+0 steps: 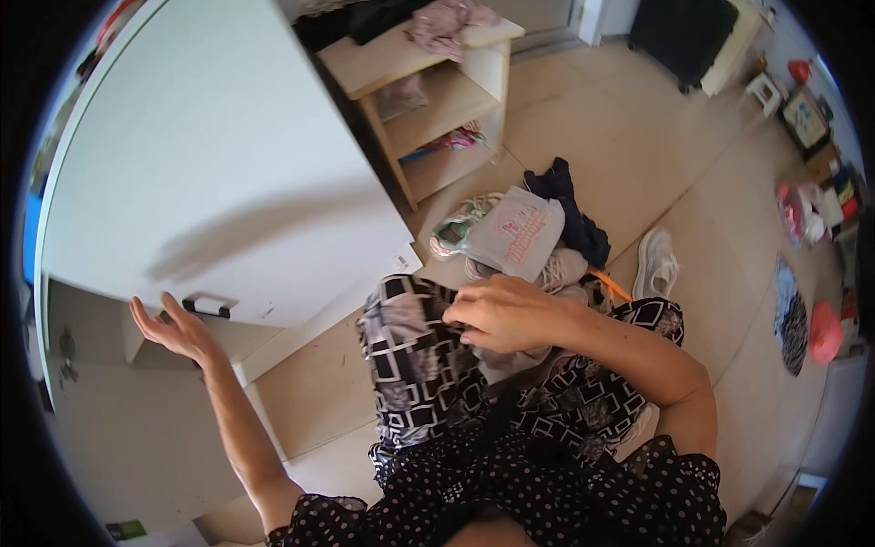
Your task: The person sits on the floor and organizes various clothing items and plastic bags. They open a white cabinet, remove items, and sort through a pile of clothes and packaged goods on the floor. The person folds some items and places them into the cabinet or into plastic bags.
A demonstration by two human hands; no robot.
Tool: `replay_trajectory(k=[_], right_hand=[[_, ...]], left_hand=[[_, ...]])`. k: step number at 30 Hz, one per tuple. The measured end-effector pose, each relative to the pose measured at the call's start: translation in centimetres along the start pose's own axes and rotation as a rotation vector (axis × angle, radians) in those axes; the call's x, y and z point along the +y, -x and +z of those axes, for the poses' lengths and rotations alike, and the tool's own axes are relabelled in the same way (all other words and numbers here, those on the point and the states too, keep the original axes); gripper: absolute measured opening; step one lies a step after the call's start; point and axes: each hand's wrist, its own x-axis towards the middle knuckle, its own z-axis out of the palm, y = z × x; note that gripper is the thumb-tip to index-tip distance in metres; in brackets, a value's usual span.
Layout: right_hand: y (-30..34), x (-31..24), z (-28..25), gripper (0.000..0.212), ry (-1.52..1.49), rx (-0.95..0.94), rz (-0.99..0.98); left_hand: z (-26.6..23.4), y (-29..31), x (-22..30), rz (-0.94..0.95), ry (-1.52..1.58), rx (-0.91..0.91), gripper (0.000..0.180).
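My left hand is at the edge of a white cabinet door, beside its small black handle. Its fingers are spread and hold nothing; whether they touch the edge, I cannot tell. My right hand hovers over my patterned trousers, loosely curled with nothing visible in it. Just beyond it on the floor, a pale printed bag rests against a multicoloured sneaker. Dark cloth lies behind the bag. Other shoes there are partly hidden by my right arm.
A wooden shelf unit with pink cloth on top stands beyond the door. A white sneaker is on the tiled floor to the right. A black suitcase stands farther back. Household items, including a red object, line the right side.
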Motion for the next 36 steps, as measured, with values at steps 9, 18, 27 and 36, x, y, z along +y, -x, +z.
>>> replay_trajectory(k=[9,18,27,36], right_hand=[[8.5,9.0,6.2,0.012,0.199,-0.230,0.087],[11.7,10.0,5.4,0.011,0.073,0.067,0.081],[11.6,13.4,3.3,0.016,-0.130,-0.101,0.284],[11.4,15.2,4.1,0.018,-0.176,-0.090,0.370]], left_hand=[[14.9,15.5,17.6,0.575,0.325,-1.500,0.035],[35.8,31.4,11.1,0.628,-0.068,-1.551,0.054],[53.4,34.0,14.5,0.628,-0.062,-0.993,0.056],[54.2,36.9,12.1,0.466,0.203,-0.978,0.040]])
